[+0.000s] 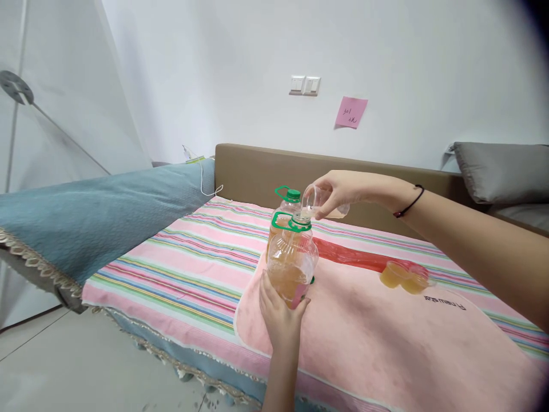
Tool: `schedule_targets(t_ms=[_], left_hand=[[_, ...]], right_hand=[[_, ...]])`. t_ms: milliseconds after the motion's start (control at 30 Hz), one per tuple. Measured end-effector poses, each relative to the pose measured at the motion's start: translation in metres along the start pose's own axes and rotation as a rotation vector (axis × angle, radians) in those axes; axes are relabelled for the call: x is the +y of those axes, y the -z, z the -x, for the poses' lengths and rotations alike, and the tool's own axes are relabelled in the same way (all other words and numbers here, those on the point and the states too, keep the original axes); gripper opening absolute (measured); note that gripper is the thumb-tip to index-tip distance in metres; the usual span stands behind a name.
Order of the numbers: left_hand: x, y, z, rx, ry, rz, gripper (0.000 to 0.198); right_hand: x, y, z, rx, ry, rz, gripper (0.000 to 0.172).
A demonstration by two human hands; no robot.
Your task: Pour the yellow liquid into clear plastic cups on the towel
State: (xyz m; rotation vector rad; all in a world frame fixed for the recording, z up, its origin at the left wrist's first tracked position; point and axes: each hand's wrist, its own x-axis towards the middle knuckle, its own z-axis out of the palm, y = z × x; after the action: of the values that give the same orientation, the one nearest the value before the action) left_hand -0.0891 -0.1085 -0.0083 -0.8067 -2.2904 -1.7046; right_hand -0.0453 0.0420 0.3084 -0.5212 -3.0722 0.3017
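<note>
My left hand grips the base of a clear plastic jug with a green handle ring, part full of amber liquid. It stands on a pink towel. My right hand holds a small clear plastic cup tipped on its side, its rim over the jug's open mouth. A second jug with a green cap stands just behind the first. Two small clear cups of amber liquid sit on the towel to the right.
The towel lies on a pink striped sheet over a bed with a brown headboard. A blue blanket lies at the left, a grey pillow at the right. A pink note is stuck on the wall.
</note>
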Motion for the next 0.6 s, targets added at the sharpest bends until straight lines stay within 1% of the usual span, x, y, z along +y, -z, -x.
schedule_targets(t_ms=[300, 500, 600], left_hand=[[0.002, 0.001, 0.001, -0.002, -0.006, 0.005, 0.115], [0.004, -0.001, 0.001, 0.051, 0.006, 0.014, 0.118], [0.004, 0.000, 0.001, 0.038, 0.003, 0.012, 0.118]], right_hand=[[-0.008, 0.002, 0.000, 0.001, 0.010, 0.010, 0.039], [-0.014, 0.004, 0.000, 0.002, -0.003, 0.053, 0.033], [-0.016, 0.004, -0.002, 0.010, 0.009, 0.092, 0.030]])
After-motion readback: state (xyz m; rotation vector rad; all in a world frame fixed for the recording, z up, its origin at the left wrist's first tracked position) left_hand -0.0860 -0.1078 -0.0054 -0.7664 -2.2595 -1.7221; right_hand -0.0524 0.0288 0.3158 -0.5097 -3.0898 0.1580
